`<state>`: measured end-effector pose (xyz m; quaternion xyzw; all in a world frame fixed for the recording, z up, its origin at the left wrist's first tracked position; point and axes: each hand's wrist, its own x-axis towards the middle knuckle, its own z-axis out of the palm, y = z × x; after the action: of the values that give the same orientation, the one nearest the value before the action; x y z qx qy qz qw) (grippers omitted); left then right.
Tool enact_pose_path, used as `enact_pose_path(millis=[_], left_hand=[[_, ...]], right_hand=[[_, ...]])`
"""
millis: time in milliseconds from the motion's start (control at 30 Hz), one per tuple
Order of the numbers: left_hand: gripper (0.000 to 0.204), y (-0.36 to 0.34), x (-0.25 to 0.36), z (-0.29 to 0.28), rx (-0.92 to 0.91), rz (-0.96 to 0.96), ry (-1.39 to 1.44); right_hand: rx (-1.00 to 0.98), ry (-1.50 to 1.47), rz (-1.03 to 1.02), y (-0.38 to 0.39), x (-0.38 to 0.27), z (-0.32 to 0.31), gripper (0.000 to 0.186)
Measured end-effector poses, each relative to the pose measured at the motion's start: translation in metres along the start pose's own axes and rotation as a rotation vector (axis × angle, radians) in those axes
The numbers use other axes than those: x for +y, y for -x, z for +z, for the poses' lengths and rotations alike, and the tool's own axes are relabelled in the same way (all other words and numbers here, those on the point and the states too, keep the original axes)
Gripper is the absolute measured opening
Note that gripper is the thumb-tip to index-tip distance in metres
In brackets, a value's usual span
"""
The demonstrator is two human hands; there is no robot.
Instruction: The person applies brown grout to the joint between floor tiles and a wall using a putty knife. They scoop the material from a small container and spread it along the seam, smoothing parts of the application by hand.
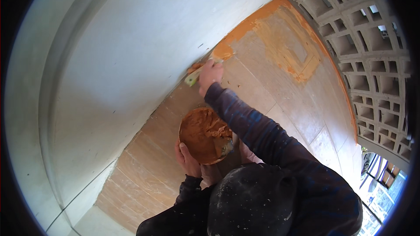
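My left hand (189,159) grips the rim of a round bucket (180,148) close to my body. Thick orange-brown paste (199,131) coats its inside, heaped toward the right. Farther forward, my right hand (211,76) is closed around a flat pale-handled tool (191,80), like a paintbrush, with a hole at the handle's end. Its working end is mostly hidden by the hand. The hand is low, beside the seam where the white wall (135,43) meets the plank-patterned floor (153,157). Just past it lies a fresh orange smear (224,52) along that seam.
An orange coating (273,30) covers the far corner and runs along the right edge, with a patchy smeared area inside. A lattice wall of hollow concrete blocks (372,65) borders the right side. A thin dark cord (83,192) crosses the lower left.
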<state>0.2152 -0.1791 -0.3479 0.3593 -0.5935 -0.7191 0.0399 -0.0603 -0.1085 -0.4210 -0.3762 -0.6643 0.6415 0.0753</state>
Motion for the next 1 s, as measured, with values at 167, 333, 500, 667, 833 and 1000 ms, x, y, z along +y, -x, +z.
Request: enact_pose_path(millis=[167,333,500,667,833,1000], left_hand=[[0.043,-0.014,-0.005,-0.022,0.052,0.004,0.027],[0.043,-0.008,-0.005,-0.011,0.002,-0.001,0.022],[0.043,-0.006,-0.001,-0.015,0.027,-0.001,0.030],[0.042,-0.003,0.004,-0.011,0.041,-0.024,0.009],[0.042,-0.003,0.002,-0.011,0.062,-0.036,0.004],[0.042,-0.005,0.000,-0.015,0.043,-0.028,-0.001]], right_hand=[[-0.316,-0.305,0.279,0.065,-0.033,-0.012,0.032],[-0.147,-0.588,0.171,0.011,-0.049,-0.032,0.023],[-0.153,-0.728,0.321,-0.018,-0.080,-0.042,0.017],[-0.201,-0.627,0.454,-0.033,-0.085,-0.050,0.017],[-0.269,-0.651,0.581,-0.018,-0.091,-0.047,0.021],[-0.257,-0.692,0.664,0.030,-0.087,-0.043,0.022]])
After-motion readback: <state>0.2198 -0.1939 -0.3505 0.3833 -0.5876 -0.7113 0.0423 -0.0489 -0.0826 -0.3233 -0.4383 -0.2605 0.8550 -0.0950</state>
